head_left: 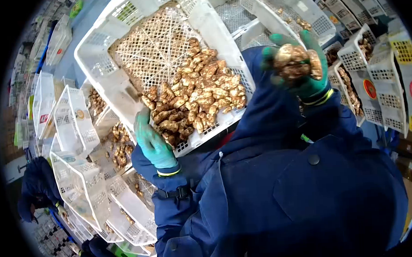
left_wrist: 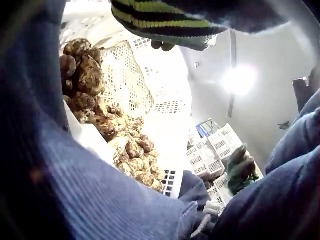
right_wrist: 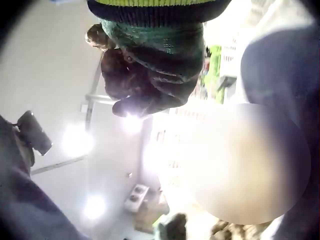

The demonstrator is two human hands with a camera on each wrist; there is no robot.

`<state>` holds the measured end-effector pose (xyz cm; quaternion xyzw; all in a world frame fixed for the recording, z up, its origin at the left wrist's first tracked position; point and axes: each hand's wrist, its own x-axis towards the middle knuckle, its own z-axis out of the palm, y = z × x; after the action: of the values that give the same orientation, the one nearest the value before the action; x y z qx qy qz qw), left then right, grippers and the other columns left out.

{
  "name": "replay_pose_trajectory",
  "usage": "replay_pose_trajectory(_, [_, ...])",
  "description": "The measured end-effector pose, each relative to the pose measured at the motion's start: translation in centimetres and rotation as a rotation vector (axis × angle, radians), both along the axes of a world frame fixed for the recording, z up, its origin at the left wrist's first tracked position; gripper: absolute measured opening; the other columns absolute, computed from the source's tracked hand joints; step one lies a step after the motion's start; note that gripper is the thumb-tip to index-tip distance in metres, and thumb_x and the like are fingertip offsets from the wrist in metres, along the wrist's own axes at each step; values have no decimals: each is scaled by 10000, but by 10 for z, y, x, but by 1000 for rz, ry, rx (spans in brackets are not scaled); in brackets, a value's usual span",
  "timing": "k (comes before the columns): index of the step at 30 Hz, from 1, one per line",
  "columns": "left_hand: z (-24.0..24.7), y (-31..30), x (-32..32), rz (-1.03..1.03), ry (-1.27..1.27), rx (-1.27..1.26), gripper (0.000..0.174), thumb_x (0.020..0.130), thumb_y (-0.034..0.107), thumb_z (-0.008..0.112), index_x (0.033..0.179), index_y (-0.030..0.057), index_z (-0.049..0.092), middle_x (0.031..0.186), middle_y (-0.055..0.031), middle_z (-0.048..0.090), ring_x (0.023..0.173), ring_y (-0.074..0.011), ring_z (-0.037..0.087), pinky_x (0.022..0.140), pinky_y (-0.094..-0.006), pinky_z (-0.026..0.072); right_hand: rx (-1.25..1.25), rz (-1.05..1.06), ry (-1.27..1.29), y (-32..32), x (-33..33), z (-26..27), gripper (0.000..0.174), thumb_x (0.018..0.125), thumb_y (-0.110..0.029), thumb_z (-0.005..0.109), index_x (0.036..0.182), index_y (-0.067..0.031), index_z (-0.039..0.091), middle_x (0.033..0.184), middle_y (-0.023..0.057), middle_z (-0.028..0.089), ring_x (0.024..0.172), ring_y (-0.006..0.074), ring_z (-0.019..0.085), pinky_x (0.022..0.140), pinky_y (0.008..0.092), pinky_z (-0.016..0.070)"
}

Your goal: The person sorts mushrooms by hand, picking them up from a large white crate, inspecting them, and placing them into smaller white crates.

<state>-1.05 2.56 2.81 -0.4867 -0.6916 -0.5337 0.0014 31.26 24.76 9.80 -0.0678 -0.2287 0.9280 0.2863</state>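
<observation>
Knobbly brown tubers (head_left: 204, 89) lie heaped over the near right part of a white plastic crate (head_left: 104, 84) in the head view. My left hand (head_left: 153, 142), in a green glove, rests at the crate's near left edge beside the heap, its fingers extended along the wall. In the left wrist view mostly its striped cuff (left_wrist: 165, 22) shows. Raised to the right of the crate, my gloved right hand (head_left: 315, 75) holds a few tubers (head_left: 291, 60) in its curled fingers. The right wrist view shows that hand (right_wrist: 160, 65) from below, fingers bent around a dark tuber (right_wrist: 117, 75).
White crates (head_left: 77, 184) with more tubers stand stacked along the left. Other crates (head_left: 386, 91) line the right side, some with round labels. Behind the main crate are further crates (head_left: 297, 12). Another person (head_left: 38, 186) in dark clothing bends at the far left.
</observation>
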Motion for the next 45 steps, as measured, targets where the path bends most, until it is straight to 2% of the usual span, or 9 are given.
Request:
replay_pose_trajectory(13, [-12,5,10,-114,-150,22,432,1048,281,409,1208,-63,614,1208,-177,643,1169,-294,573,1055,-400,407,234,-700,-1181,22,282,-220,409,1004,-274,526,1254,44,588,1263,109,630,1165,205,597,1041,298,430])
replay_pose_trajectory(14, [-11,3,9,-89,-99,-11,425,1044,276,413,1194,-59,626,1197,-174,649,1169,-298,573,1057,-402,407,608,-685,-1243,25,277,-218,428,1025,-299,484,1225,59,607,1240,118,642,1171,210,594,1039,312,434])
replay_pose_trajectory(16, [-11,3,9,-56,-153,-31,392,1026,240,433,1187,-58,631,1178,-170,661,1161,-293,583,1051,-407,421,346,-724,-1145,43,211,-161,455,1035,-308,435,1253,62,588,1238,130,644,1175,223,594,1037,327,439])
replay_pose_trajectory(21, [-20,-1,14,-135,-218,-210,266,954,116,539,1154,-32,632,1129,-182,661,1060,-299,612,958,-379,460,1440,-521,-821,24,19,0,389,996,-225,453,1251,29,601,1214,199,645,1143,270,621,1024,343,451])
replay_pose_trajectory(24, [-26,-6,12,-145,-149,-333,253,943,108,560,1158,-3,638,1115,-160,658,1051,-296,606,951,-361,450,2083,-412,-549,24,-69,-5,356,955,-201,468,1216,-10,617,1184,194,655,1123,324,624,989,361,471])
replay_pose_trajectory(32, [12,-37,1,-4,-991,-142,359,1021,226,530,1321,30,556,966,-65,670,713,-69,594,611,-187,471,1956,799,-1198,-26,-192,-55,464,894,-282,569,1287,-37,542,1050,194,640,940,377,637,827,455,504])
replay_pose_trajectory(38, [6,-21,24,-226,-931,-609,443,965,195,607,1354,9,508,871,-46,665,676,-78,601,609,-200,484,2190,626,-1357,-54,-197,-86,548,872,-409,603,1321,-101,541,1186,161,577,1121,328,571,921,440,457])
replay_pose_trajectory(40, [-23,-16,32,-262,-465,-685,553,891,234,702,1368,29,511,820,-59,640,670,-119,600,645,-262,504,2077,658,-1349,-34,-201,-89,399,858,-337,619,1191,-120,591,1152,158,599,1024,352,617,882,460,498])
replay_pose_trajectory(45, [-29,-8,30,-232,-199,-879,768,789,370,772,1409,40,464,812,-110,635,740,-203,637,683,-334,513,1876,-54,-1344,-6,-184,-81,250,899,-170,558,1134,-97,605,1033,167,624,950,373,614,830,447,500])
